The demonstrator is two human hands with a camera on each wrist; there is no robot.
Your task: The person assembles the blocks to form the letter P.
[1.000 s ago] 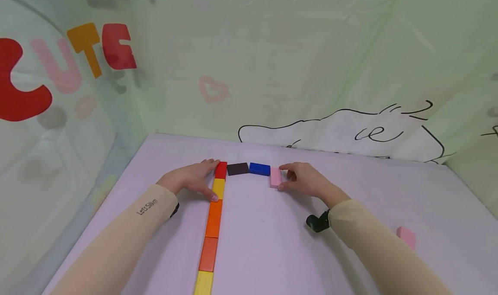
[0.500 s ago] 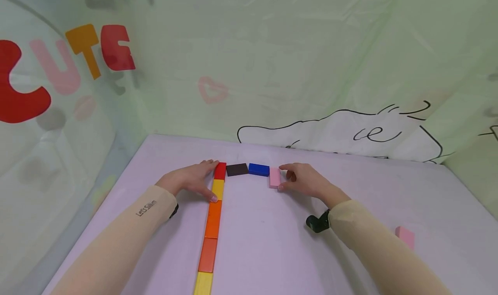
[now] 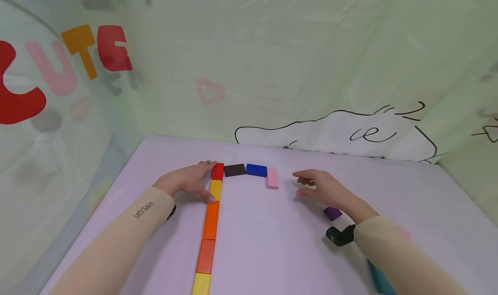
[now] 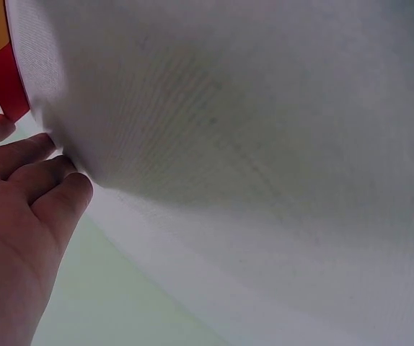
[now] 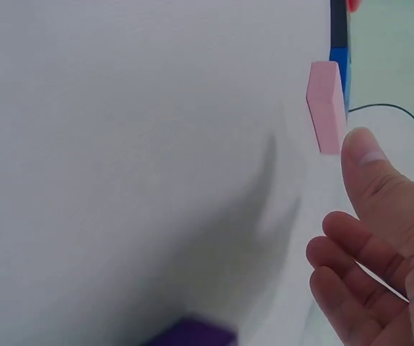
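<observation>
My left hand [image 3: 188, 181] rests beside a row of blocks on the lilac tabletop. An index fingertip touches the end of the red block [image 3: 218, 171], and the thumb touches the row near where the yellow block [image 3: 215, 190] meets the orange block [image 3: 211, 220]. From the red block a dark brown block [image 3: 235, 170], a blue block [image 3: 256, 170] and a pink block [image 3: 272, 178] run to the right. The right hand [image 3: 324, 189] hovers to the right of the pink block, fingers loosely bent and holding nothing; in the right wrist view its thumb [image 5: 369, 169] points toward that block.
Nearer me the row goes on with a coral block [image 3: 205, 256] and another yellow block [image 3: 201, 284]. A purple block [image 3: 332, 213] lies below the right wrist. A teal object [image 3: 379, 277] and a pink block [image 3: 403, 232] are partly hidden by the right sleeve.
The right hand has let go of the pink block and drawn away to the right. That block stays beside the blue one. A purple block and a teal object have come into sight.
</observation>
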